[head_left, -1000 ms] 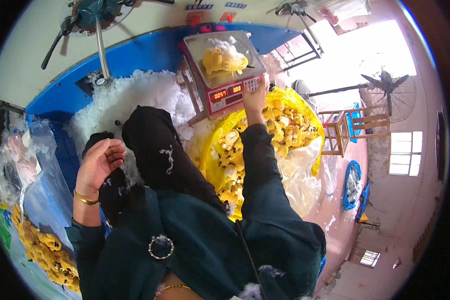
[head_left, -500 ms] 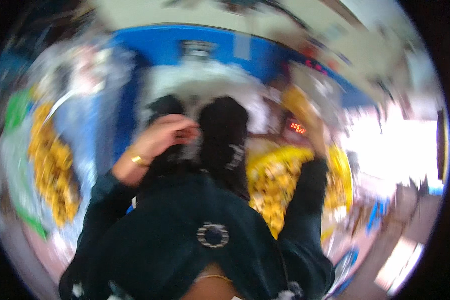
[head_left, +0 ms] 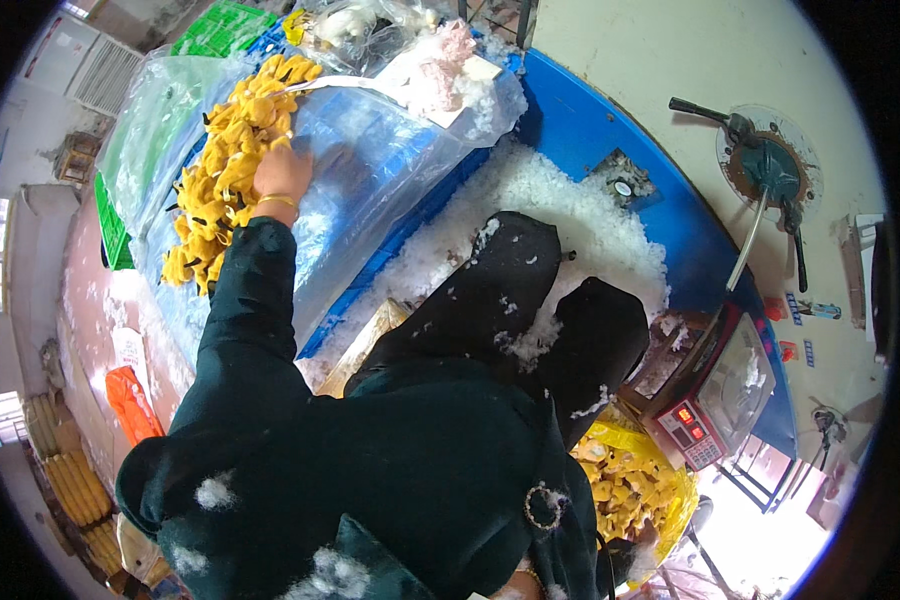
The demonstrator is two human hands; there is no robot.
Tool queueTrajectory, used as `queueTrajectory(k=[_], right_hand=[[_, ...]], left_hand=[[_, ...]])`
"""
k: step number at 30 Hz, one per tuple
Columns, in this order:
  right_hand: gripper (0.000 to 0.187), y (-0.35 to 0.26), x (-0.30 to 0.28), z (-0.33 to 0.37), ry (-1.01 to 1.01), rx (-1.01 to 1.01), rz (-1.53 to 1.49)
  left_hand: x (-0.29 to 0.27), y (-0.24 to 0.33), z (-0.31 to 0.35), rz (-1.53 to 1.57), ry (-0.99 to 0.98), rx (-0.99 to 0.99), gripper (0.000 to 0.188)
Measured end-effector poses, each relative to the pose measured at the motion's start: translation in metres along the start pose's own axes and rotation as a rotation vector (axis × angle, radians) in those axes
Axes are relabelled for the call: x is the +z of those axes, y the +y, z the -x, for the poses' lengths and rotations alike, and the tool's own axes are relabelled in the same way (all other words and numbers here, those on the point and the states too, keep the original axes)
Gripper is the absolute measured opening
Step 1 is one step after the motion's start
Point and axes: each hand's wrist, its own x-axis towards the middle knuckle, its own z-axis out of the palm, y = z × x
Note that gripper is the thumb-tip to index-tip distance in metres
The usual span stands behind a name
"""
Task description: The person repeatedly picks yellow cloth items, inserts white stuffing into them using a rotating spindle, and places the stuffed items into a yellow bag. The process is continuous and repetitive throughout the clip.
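Observation:
My left hand (head_left: 283, 172) reaches into a long heap of small yellow plush pieces with dark bits (head_left: 236, 170), lying on clear plastic sheeting at the upper left. Its fingers are sunk among the plush, so I cannot see whether they grip. A thin band circles that wrist. My right hand (head_left: 646, 538) shows only partly at the lower right, against a yellow plastic bag (head_left: 687, 515) full of plush pieces (head_left: 625, 475). Its fingers are hidden. White fluffy stuffing (head_left: 540, 190) lies loose around my dark-clad knees.
A red digital scale (head_left: 692, 430) with a clear-covered pan stands at the right. Beyond the blue table edge (head_left: 600, 120) is a pale work surface holding a metal fixture with a lever (head_left: 765, 165). Pink fluffy material (head_left: 440, 75) lies at the top. An orange bag (head_left: 130, 405) rests on the floor.
My view has turned left. My left hand has gone from above my lap to the plush heap. My right hand, earlier raised by the scale with something yellow, is now low by the yellow bag.

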Motion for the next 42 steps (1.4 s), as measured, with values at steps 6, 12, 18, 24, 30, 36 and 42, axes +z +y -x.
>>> queueTrajectory(k=[6, 12, 18, 24, 30, 36, 42], right_hand=[[0.027, -0.048, -0.007, -0.098, 0.042, -0.308, -0.118], [0.028, -0.359, -0.124, -0.147, -0.066, -0.329, -0.92], [0.04, -0.544, -0.191, -0.087, 0.151, -1.022, -0.673], [0.023, -0.518, -0.171, -0.108, -0.15, -0.783, -1.036], [0.012, -0.481, -0.187, -0.112, -0.554, -0.736, -1.296], [0.014, -0.462, -0.194, -0.119, -0.469, -0.707, -1.182], [0.019, -0.434, -0.189, -0.126, -0.866, -0.592, -1.285]], left_hand=[[0.077, -0.035, 0.009, 0.042, -0.002, 0.039, 0.04], [0.0, 0.08, 0.077, 1.757, -0.699, -0.074, 0.025], [-0.05, 0.187, 0.162, 1.993, -1.318, 0.039, 0.025], [-0.066, 0.214, 0.189, 1.51, -1.276, 0.245, 0.03], [-0.099, 0.244, 0.184, 1.243, -1.223, 0.943, 0.016], [-0.082, 0.272, 0.189, 1.212, -1.595, 0.864, 0.018], [-0.072, 0.294, 0.184, 1.308, -1.864, 0.678, 0.02]])
